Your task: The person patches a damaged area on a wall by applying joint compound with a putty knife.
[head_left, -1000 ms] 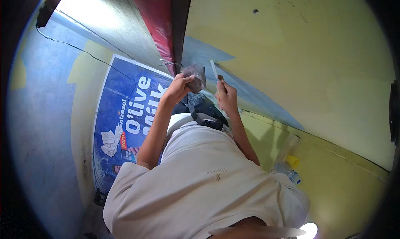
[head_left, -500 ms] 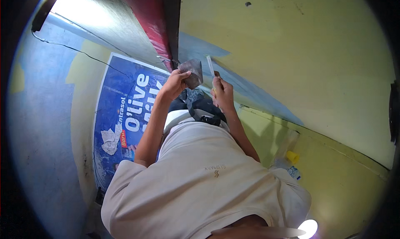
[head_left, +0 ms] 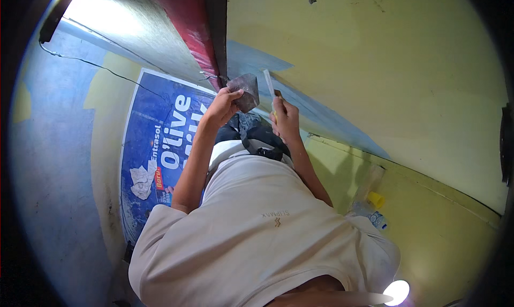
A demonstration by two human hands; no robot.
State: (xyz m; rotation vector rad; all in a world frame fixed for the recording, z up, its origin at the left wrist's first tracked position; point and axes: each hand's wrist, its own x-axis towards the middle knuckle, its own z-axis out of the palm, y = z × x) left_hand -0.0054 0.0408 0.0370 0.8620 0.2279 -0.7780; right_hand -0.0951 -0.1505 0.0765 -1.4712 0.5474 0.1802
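Observation:
My left hand (head_left: 222, 106) is closed on the near-left edge of a dark grey, roughly square flat plate (head_left: 248, 94). Its thumb lies on the plate's smudged face. In my right hand (head_left: 287, 120) is a slim tool with a flat pale blade (head_left: 268, 83), like a putty knife; a bit of yellow shows at the grip. The blade points up and away, a short gap to the right of the plate. My right fingers are wrapped round the handle and hide most of it.
A yellow wall (head_left: 364, 55) with a blue-grey painted strip rises ahead and right. A red panel (head_left: 184, 26) on a dark post hangs at the top. To the left is a blue poster (head_left: 155, 109); at right, a yellow cup (head_left: 376, 200) beside a plastic bottle (head_left: 378, 220).
The whole view has shifted very slightly. Both hands keep their hold, and the plate and the blade stay almost where they were.

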